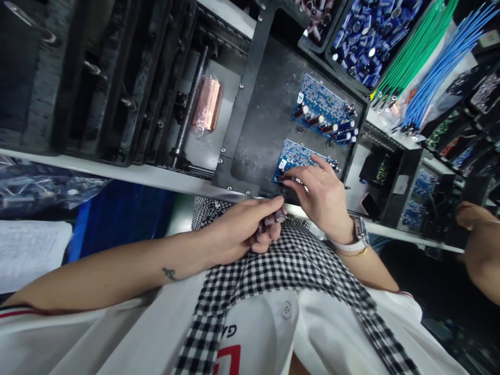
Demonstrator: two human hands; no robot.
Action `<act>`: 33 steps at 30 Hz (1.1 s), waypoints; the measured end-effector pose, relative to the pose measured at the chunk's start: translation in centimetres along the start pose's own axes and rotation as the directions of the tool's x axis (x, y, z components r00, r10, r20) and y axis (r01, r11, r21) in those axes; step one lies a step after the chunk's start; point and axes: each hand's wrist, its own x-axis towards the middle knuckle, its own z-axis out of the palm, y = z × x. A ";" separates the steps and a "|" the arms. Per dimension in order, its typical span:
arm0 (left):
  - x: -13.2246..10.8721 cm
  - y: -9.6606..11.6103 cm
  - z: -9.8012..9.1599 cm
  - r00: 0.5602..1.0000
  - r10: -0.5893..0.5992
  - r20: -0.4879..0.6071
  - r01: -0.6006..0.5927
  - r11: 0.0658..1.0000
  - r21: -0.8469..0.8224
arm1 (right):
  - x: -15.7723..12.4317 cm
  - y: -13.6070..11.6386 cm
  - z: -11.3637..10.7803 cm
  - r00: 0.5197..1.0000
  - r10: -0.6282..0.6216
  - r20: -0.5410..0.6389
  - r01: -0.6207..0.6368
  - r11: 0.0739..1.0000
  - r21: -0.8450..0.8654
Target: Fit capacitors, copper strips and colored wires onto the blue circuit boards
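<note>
Two blue circuit boards lie in a black tray (261,114). The farther board (322,99) has a row of brown and blue capacitors (330,127) standing along its near edge. Over the nearer board (299,151) is my right hand (322,192), thumb and forefinger pinched at its near left corner on a small dark part that looks like a brown capacitor; the fingers partly hide it. My left hand (246,224) is closed around several brown capacitors (270,220), just in front of the tray's near edge.
Behind the tray stand bins of blue capacitors (367,41) and brown ones (318,21). Green wires (414,52) and blue wires (441,78) lie at the back right. A copper-coloured wrapped bundle (208,104) sits left, beside a threaded rod (191,99). Another person's arm (482,245) reaches in at right.
</note>
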 end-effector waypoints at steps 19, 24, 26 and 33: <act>1.4 -0.5 0.0 0.997 0.081 0.020 -0.075 0.978 -0.196 | 0.2 -0.9 -1.5 0.991 -0.136 0.008 0.136 0.991 -0.002; 1.9 -0.5 1.1 1.000 0.020 -0.016 -0.021 0.996 -0.085 | -2.5 -1.6 -2.7 0.999 0.033 0.027 -0.038 0.975 0.221; 2.1 -0.3 1.6 0.999 -0.043 -0.031 0.042 0.999 -0.032 | -3.2 -0.8 -2.3 0.991 0.131 -0.021 -0.128 0.984 0.125; 2.5 -0.1 1.7 0.997 -0.068 -0.030 0.068 0.998 -0.002 | -3.3 1.6 -0.2 0.988 0.157 -0.004 -0.157 0.987 0.029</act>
